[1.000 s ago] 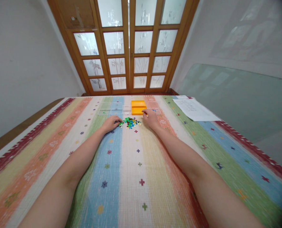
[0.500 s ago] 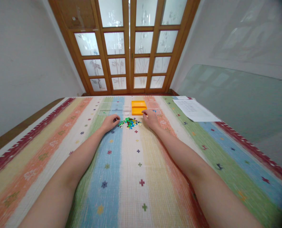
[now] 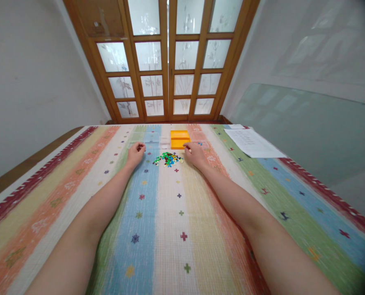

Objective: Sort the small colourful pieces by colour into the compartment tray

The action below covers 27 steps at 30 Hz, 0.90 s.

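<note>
Wood-framed doors (image 3: pixel 167 98) at the far end of the room, glazed with frosted panes bearing plant designs; one upper-left opening filled by a brown board (image 3: pixel 101 18). White walls either side; a pale green, reflective panel (image 3: pixel 293 123) along the right one.

Item: one table under a striped cloth (image 3: pixel 167 229), with small crosses, stars and animal figures.

Item: one heap of small pieces (image 3: pixel 167 159), green, blue, yellow, dark red and pale, loose on the cloth between the two hands, nearer the right.

Item: one orange tray (image 3: pixel 180 143), two-part, just beyond the heap.

Item: clear containers either side of it, the right one (image 3: pixel 200 136) with blue bits at its near end.

Item: left hand (image 3: pixel 136 153), fingers curled, beside the near edge of the left clear container (image 3: pixel 148 142); whether it grips a piece I cannot tell.

Item: right hand (image 3: pixel 195 153), fingers bent, fingertips at the tray's near right corner; its grip, likewise, I cannot make out.

Item: printed paper (image 3: pixel 252 143), lying flat toward the far right.
</note>
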Each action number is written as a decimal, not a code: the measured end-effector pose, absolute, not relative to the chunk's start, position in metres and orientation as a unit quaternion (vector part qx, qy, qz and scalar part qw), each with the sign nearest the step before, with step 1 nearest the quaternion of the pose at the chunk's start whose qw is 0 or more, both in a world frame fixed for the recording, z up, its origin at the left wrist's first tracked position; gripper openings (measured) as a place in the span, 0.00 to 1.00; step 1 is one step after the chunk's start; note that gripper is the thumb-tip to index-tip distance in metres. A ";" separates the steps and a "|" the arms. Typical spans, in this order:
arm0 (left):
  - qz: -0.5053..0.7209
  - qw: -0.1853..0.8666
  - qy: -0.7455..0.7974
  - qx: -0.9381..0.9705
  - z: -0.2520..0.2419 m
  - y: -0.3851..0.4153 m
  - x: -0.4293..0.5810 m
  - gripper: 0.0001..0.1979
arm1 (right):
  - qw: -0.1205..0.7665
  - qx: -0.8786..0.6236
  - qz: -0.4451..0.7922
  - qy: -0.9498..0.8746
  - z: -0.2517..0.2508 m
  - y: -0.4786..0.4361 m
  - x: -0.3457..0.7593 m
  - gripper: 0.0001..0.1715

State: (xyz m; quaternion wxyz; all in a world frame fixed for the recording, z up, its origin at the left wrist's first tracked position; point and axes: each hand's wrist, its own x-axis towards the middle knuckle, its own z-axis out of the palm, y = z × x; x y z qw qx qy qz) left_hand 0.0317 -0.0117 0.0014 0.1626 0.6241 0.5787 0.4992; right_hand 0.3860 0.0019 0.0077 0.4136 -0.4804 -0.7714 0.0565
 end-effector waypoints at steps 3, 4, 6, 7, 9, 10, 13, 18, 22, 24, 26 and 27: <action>0.559 0.174 0.577 0.569 -0.003 -0.003 0.022 0.12 | 0.411 -0.479 0.056 -0.773 0.007 0.002 0.386 0.18; 0.577 0.179 0.579 0.547 -0.004 -0.001 0.019 0.12 | 0.411 -0.479 0.056 -0.774 0.007 0.002 0.386 0.18; 0.605 0.191 0.586 0.504 -0.004 0.001 0.013 0.13 | 0.410 -0.476 0.055 -0.776 0.007 0.002 0.386 0.17; 0.617 0.199 0.588 0.484 -0.004 0.002 0.010 0.14 | 0.409 -0.476 0.056 -0.776 0.007 0.001 0.386 0.17; 0.637 0.215 0.586 0.452 -0.003 0.003 0.007 0.14 | 0.408 -0.477 0.057 -0.777 0.008 0.001 0.386 0.16; 0.644 0.223 0.585 0.439 -0.003 0.003 0.005 0.15 | 0.407 -0.477 0.058 -0.777 0.008 0.001 0.386 0.16; 0.655 0.236 0.586 0.415 -0.002 0.002 0.003 0.15 | 0.402 -0.479 0.056 -0.779 0.007 0.002 0.386 0.15; 0.668 0.256 0.572 0.401 -0.001 0.002 0.004 0.18 | 0.391 -0.478 0.048 -0.785 0.003 0.007 0.387 0.15; 0.664 0.294 0.558 0.402 0.000 0.002 0.006 0.28 | 0.386 -0.478 0.051 -0.787 0.002 0.008 0.388 0.15; 0.662 0.303 0.552 0.406 0.000 0.002 0.006 0.32 | 0.386 -0.478 0.052 -0.788 0.003 0.008 0.387 0.15; 0.659 0.298 0.555 0.411 -0.001 0.003 0.006 0.32 | 0.387 -0.477 0.051 -0.788 0.004 0.007 0.387 0.15; 0.657 0.294 0.558 0.414 -0.002 0.004 0.005 0.31 | 0.386 -0.475 0.049 -0.789 0.004 0.006 0.387 0.15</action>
